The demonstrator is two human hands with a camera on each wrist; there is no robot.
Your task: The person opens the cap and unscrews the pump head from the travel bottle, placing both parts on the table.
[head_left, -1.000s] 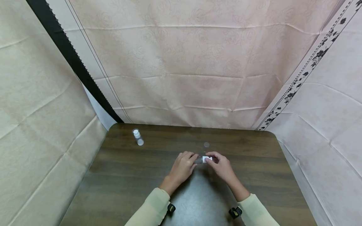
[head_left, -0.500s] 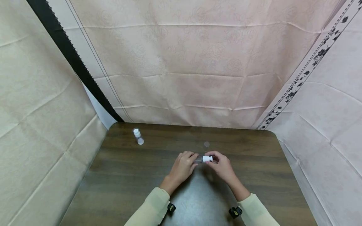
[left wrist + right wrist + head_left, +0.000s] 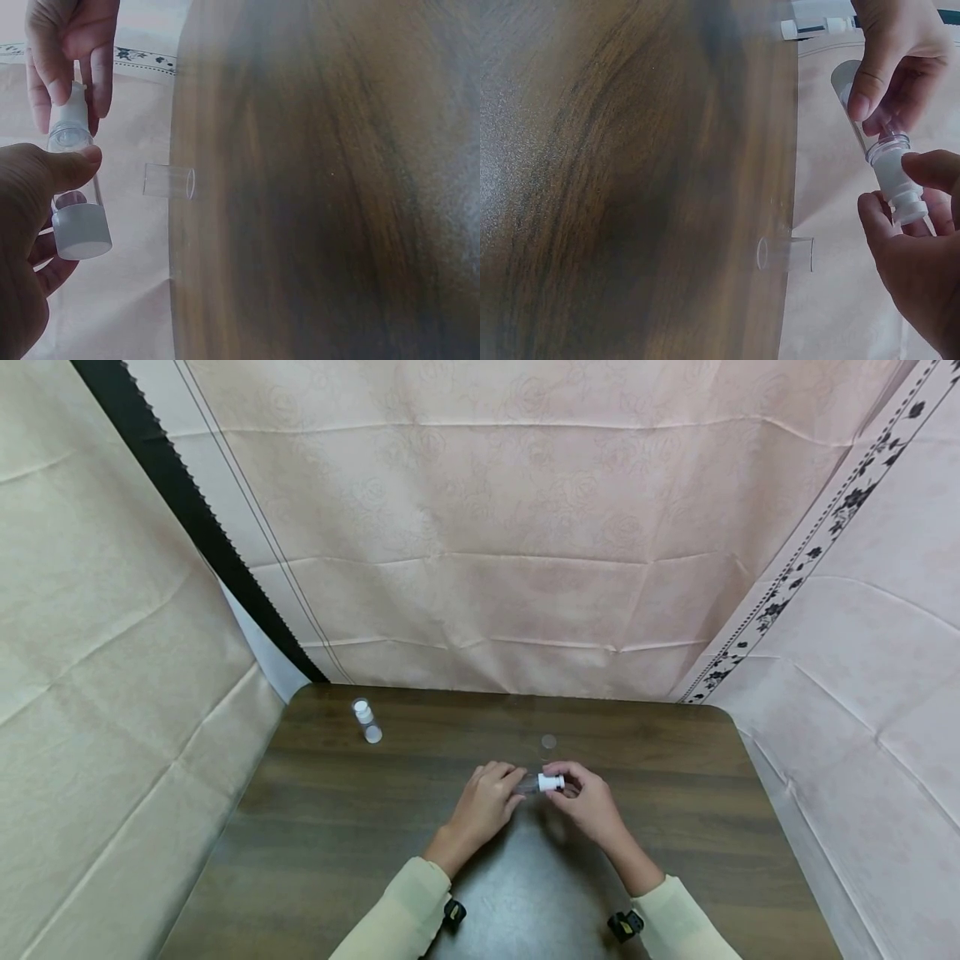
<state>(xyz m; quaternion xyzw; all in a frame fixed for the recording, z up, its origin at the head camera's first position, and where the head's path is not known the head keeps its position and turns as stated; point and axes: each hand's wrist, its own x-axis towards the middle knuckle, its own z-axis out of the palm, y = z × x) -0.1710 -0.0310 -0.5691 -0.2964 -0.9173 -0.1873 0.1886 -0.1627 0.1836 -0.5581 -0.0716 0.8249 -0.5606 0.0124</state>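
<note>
Held level above the table is a small clear pump bottle (image 3: 82,225) with a white base and a white pump top (image 3: 551,782). My left hand (image 3: 486,802) grips its clear body, thumb across it in the left wrist view. At the other end, my right hand (image 3: 588,802) pinches the white pump top between thumb and fingers, as the right wrist view (image 3: 922,255) of that hand also shows. Just beyond the hands, a clear cap (image 3: 549,742) stands on the table, seen as an open-ended cylinder (image 3: 169,181) in the left wrist view.
A second clear bottle (image 3: 367,722) with white parts stands near the far left corner of the brown wooden table (image 3: 315,843). Pale cloth (image 3: 487,527) hangs behind the table's far edge and on both sides.
My right thumb has slid from the front of the white pump top to its lower side, so more of it shows. My left hand and both standing objects have stayed in place.
</note>
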